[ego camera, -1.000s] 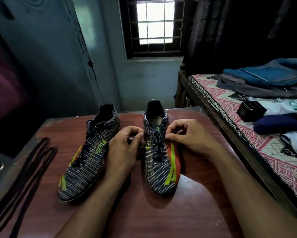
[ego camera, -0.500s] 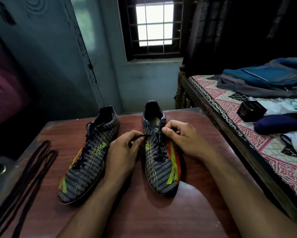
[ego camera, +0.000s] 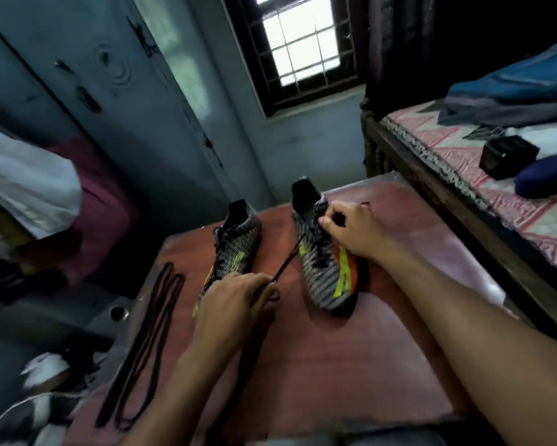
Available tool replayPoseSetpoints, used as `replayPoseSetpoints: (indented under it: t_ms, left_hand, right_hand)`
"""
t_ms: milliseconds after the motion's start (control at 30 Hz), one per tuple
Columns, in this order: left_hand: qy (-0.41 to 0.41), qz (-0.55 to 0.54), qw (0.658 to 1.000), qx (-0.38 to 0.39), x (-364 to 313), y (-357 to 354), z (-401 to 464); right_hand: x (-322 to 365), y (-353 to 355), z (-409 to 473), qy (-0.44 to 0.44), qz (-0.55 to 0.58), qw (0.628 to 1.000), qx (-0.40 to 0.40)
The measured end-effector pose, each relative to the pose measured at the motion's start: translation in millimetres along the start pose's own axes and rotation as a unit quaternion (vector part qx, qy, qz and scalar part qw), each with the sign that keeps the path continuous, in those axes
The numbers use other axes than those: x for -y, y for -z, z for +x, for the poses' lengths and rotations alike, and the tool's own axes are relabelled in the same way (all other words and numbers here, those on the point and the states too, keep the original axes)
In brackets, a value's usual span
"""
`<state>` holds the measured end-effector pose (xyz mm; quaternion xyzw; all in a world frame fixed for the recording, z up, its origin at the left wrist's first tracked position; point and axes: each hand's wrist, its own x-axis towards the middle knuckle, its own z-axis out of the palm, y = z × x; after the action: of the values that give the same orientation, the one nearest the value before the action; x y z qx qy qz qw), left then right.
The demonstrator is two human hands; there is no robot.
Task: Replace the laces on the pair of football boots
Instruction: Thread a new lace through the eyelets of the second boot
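While the left hand (ego camera: 235,300) pinched the end of a dark lace (ego camera: 286,262) drawn taut and slanting up to the right boot (ego camera: 327,268), the right hand (ego camera: 354,230) sat at that boot's upper eyelets, fingers curled together and pinching there; exactly what they held was too blurred to tell. The boot lay on the reddish table (ego camera: 335,365), toe toward the person. The left boot (ego camera: 235,249) lay just beside it, partly behind the left hand, its own lace in place. Spare black laces (ego camera: 148,342) stretched along the table's left edge, well apart from both boots. Right of the table stood a bed (ego camera: 463,175) with a patterned cover.
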<state>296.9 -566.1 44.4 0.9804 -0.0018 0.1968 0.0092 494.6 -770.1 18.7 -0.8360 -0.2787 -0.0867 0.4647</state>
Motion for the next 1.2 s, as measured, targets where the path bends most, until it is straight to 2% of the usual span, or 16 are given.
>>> replayPoseSetpoints:
  t_ms: [133,200,267,400,500,633,700,800,933,1100,1200]
  left_hand:
    - [0.036,-0.001,0.998,0.044,3.7,28.0,-21.0]
    - [0.066,-0.03,0.996,0.054,3.1,40.0,-24.4]
    - [0.084,-0.112,0.99,0.036,2.8,54.9,-24.3]
    - [0.03,-0.328,0.944,0.02,-8.8,88.6,-25.2]
    - [0.003,-0.418,0.908,0.029,-19.7,103.0,-24.9]
    - [-0.005,-0.537,0.843,0.024,-37.5,114.0,-12.9]
    - [-0.023,-0.561,0.828,0.007,-44.7,117.8,-3.6]
    - [-0.02,-0.572,0.82,-0.002,-54.1,117.9,11.1]
    - [-0.024,-0.582,0.812,0.037,-64.7,111.8,25.2]
    - [-0.011,-0.516,0.857,0.0,-73.2,102.9,56.2]
    - [0.019,-0.476,0.879,0.017,-70.2,100.5,78.5]
  right_hand:
    - [10.1,1.7,-4.4,0.03,-0.005,0.999,-0.029]
    - [16.1,3.0,-6.8,0.045,-0.006,0.998,-0.04]
    - [17.8,1.3,-6.9,0.048,0.003,0.998,-0.031]
    - [15.3,0.0,-6.7,0.036,0.006,0.999,-0.013]
    - [16.4,-1.5,-6.8,0.041,0.013,0.999,-0.01]
    - [13.0,-4.0,-5.5,0.051,0.02,0.998,-0.007]
    - [10.4,-4.5,-5.4,0.052,0.025,0.998,-0.002]
    - [7.8,-4.8,-5.3,0.06,0.025,0.998,-0.001]
    - [7.1,-6.3,-4.3,0.079,0.028,0.996,-0.011]
    - [12.6,-2.2,-4.8,0.201,0.071,0.974,-0.079]
    - [14.3,1.8,-2.7,0.215,0.101,0.967,-0.096]
